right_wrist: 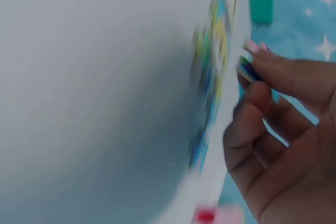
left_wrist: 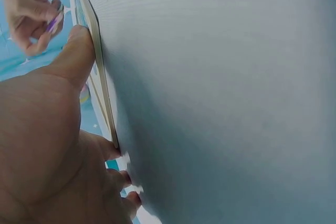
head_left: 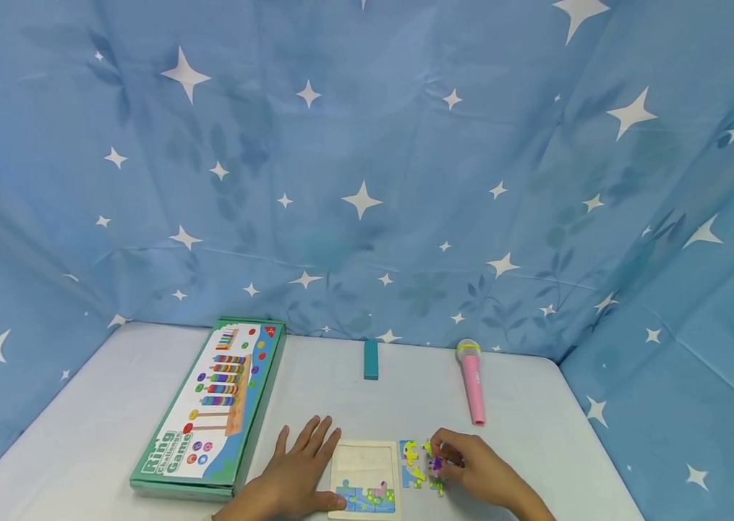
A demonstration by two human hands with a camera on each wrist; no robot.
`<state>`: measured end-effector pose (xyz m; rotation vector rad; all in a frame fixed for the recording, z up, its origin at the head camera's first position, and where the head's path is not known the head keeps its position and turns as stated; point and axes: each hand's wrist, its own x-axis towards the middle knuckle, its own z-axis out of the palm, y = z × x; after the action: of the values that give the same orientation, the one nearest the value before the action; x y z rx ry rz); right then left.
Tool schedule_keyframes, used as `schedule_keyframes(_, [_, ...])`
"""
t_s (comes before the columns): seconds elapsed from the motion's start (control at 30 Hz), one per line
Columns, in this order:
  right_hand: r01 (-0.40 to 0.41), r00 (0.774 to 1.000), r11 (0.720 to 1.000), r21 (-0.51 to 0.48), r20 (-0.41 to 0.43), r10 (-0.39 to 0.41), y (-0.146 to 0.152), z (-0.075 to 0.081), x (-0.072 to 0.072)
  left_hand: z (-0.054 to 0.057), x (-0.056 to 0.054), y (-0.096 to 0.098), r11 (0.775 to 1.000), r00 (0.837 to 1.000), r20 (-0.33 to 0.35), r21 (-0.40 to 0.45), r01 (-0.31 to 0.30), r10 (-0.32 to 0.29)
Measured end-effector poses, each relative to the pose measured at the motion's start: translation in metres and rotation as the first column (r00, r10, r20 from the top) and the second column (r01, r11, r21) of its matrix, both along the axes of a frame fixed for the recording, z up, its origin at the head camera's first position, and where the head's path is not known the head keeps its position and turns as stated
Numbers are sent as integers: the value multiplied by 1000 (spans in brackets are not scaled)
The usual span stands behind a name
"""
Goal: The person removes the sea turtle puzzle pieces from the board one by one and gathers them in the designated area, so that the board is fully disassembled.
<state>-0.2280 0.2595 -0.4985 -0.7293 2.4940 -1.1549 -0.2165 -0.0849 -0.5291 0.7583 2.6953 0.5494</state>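
A wooden puzzle tray (head_left: 397, 470) lies on the white table, with several joined pieces (head_left: 367, 499) along its near side and bare wood beyond them. My left hand (head_left: 298, 474) lies with fingers spread at the tray's left, its thumb (left_wrist: 79, 45) resting on the frame. Between thumb and index finger, my right hand (head_left: 477, 467) pinches a puzzle piece (right_wrist: 249, 71) with purple on it, raised above the table. Beneath and beside that hand are several loose puzzle pieces (head_left: 411, 454) in yellow, blue and green, partly covered by it in the head view.
At the left lies a large ring game box (head_left: 210, 412). A teal block (head_left: 371, 360) sits toward the back, and a pink toy microphone (head_left: 473, 383) lies at the back right. Blue star-patterned cloth (head_left: 360, 239) hangs behind the table and along its sides.
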Motion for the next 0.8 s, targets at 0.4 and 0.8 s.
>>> schedule_keyframes(0.4, [-101, 995, 968, 229, 26, 98, 33, 4, 1, 4, 2, 1, 999, 1000, -17, -30, -11, 10])
schedule_keyframes(0.8, [-38, 996, 941, 336, -62, 62, 29, 3, 1, 4, 2, 2, 1000, 1000, -15, -17, -10, 10])
